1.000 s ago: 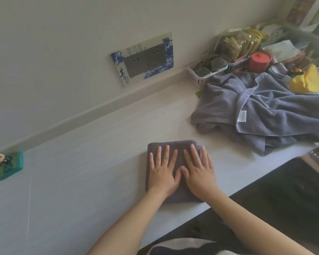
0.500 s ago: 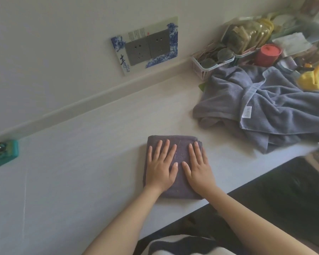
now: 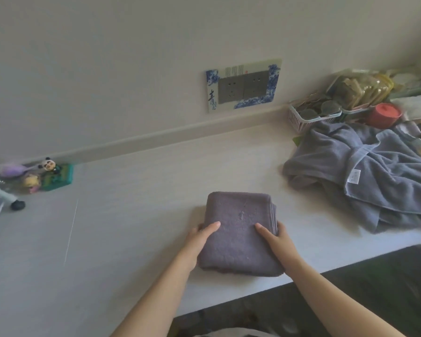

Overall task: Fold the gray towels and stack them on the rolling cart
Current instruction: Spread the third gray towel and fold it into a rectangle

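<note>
A folded dark gray towel (image 3: pixel 238 229) lies on the white countertop (image 3: pixel 131 215) near its front edge. My left hand (image 3: pixel 199 239) grips the towel's left side, thumb on top and fingers hidden under the edge. My right hand (image 3: pixel 276 237) grips the right side the same way. A heap of unfolded gray towels (image 3: pixel 365 173) sprawls on the counter at the right. The rolling cart is not in view.
A power outlet plate (image 3: pixel 243 86) is on the wall behind. Baskets of small items (image 3: pixel 311 113) and a red lidded jar (image 3: pixel 384 115) crowd the back right. Small toy figures (image 3: pixel 51 173) stand at the far left. The counter's front edge runs below the towel.
Both hands were pressing flat on top of the folded towel; now they have slid to its sides and grip it. The camera has turned left.
</note>
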`<state>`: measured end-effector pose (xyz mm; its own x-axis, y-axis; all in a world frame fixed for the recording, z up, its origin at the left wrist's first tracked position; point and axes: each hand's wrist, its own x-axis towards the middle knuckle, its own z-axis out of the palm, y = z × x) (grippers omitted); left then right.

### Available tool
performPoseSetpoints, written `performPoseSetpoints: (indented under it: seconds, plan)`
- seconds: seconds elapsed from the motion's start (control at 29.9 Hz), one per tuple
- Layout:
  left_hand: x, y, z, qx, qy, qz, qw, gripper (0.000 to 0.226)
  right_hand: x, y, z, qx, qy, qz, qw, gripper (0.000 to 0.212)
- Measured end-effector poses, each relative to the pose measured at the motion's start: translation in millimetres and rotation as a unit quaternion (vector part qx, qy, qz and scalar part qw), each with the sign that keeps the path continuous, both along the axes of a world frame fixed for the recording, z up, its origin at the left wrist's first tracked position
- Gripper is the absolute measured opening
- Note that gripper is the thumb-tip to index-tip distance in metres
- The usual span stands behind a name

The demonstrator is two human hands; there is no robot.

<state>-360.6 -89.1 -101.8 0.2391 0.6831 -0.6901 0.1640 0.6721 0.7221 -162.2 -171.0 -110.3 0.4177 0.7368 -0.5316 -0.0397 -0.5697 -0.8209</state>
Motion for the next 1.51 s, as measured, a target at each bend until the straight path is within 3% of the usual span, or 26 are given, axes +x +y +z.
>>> performPoseSetpoints:
  seconds: [0.1,0.2,0.47,0.64,0.8,0.87,1.2,1.34,1.51]
  plan:
    - [-28,-2,18,-0.104,-0.072,-0.020,0.992,0.045,-19,6,12,-0.002,0.089,0.029,0.996,0.048]
    - [-75,-6,35,-0.112,-0.086,0.014,0.990,0.048,-60,19,26,-0.001,0.133,0.077,0.988,0.043]
    - [-208,0,90,-0.061,-0.099,0.122,0.986,0.059,-177,74,74,0.027,0.246,0.160,0.956,0.039]
    - [-282,3,138,0.014,-0.079,0.196,0.977,0.046,-246,117,109,0.033,0.314,0.267,0.911,0.043]
    - [-340,4,185,0.088,-0.086,0.303,0.945,0.022,-316,165,152,0.107,0.279,0.387,0.872,0.058]
    - [-353,7,198,0.114,-0.087,0.334,0.932,0.016,-336,179,168,0.139,0.275,0.412,0.857,0.055]
    - [-414,37,259,0.212,-0.158,0.460,0.848,0.031,-430,269,253,0.255,0.189,0.534,0.784,0.054]
    - [-421,53,268,0.244,-0.212,0.503,0.802,0.021,-455,302,273,0.279,0.165,0.541,0.776,0.053]
    - [-447,91,274,0.276,-0.257,0.560,0.737,0.038,-493,341,299,0.268,0.131,0.536,0.790,0.049]
